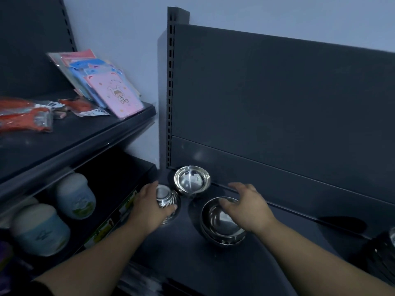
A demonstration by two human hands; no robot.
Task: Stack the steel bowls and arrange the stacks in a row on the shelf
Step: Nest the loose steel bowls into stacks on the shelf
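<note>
The dark shelf [213, 263] stands against a dark back panel [277, 103] and a pale wall [128, 28]. The left hand [149, 210] has its grip closed round an upturned bowl [165, 198]. The right hand [245, 208], its grip open and the fingers spread, is over a bowl stack [220, 229], with the thumb at its rim. A third bowl [192, 181] sits by the panel.

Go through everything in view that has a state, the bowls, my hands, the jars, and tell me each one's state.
small bowl: apparently upside down
left hand: grips the small bowl
back bowl: upright, empty, untouched
right hand: fingers spread, holds nothing
nested stack: upright, right hand's thumb at its rim
jars: lids on
</note>
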